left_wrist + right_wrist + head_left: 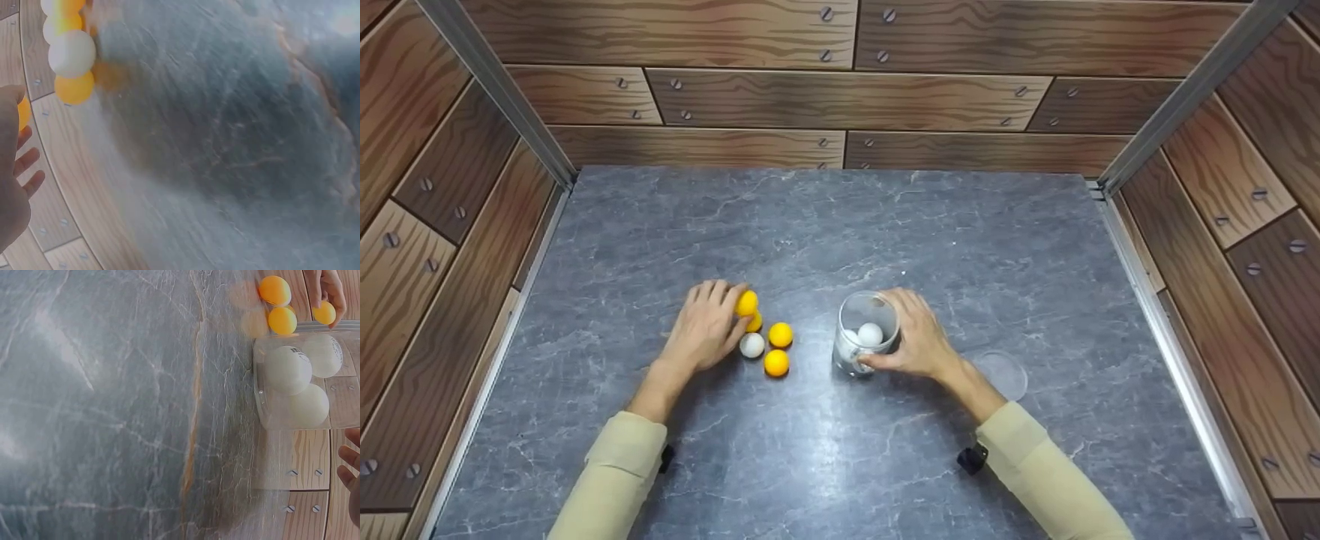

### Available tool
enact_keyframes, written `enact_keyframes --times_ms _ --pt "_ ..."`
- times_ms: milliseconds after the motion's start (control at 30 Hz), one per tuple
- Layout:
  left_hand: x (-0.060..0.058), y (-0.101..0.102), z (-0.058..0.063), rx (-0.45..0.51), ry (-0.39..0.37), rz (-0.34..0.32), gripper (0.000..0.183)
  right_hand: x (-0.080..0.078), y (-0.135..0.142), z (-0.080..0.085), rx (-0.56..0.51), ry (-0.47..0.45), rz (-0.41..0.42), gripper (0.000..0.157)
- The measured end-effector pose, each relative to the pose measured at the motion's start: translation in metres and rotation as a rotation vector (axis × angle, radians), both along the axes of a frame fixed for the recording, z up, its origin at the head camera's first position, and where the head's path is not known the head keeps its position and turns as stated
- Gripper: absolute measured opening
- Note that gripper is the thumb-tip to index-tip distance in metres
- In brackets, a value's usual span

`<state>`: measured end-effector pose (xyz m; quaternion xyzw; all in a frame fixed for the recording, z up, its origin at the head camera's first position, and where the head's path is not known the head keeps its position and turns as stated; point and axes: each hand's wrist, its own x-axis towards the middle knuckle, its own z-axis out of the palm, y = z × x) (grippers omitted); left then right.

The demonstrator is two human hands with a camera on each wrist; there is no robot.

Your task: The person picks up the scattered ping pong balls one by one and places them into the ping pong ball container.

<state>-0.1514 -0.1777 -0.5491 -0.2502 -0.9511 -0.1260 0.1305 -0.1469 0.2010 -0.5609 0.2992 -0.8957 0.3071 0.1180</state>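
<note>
My left hand [701, 330] pinches an orange ping-pong ball [747, 303] between thumb and fingers, above the other balls. Under it, partly hidden, is a second orange ball [754, 322]. A white ping-pong ball [751, 345] and two more orange ones, a farther ball [781, 334] and a nearer ball [776, 363], lie just right of that hand. My right hand [915, 335] grips an upright clear jar [847, 360] from its right side, thumb in front and fingers behind. Three white balls [288, 370] show inside the jar in the right wrist view.
A clear round lid [1003, 375] lies flat on the table, beside my right wrist. The grey marbled table [840, 225] is bounded by wood-patterned walls [840, 97] at the back and sides, with metal posts at the back corners.
</note>
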Motion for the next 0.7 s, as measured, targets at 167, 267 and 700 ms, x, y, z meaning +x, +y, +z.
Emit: enact_keyframes --times_ms 167,267,700 --pt "0.002 0.008 0.006 0.004 0.018 -0.024 0.047 0.000 0.000 0.002 0.006 -0.001 0.002 0.095" --pt "0.004 0.013 0.010 0.017 0.025 -0.040 0.046 0.000 0.000 0.002 0.004 -0.004 0.003 0.095" --pt "0.010 0.036 0.024 0.107 0.138 -0.134 0.041 0.000 0.001 0.000 -0.008 0.004 0.001 0.100"
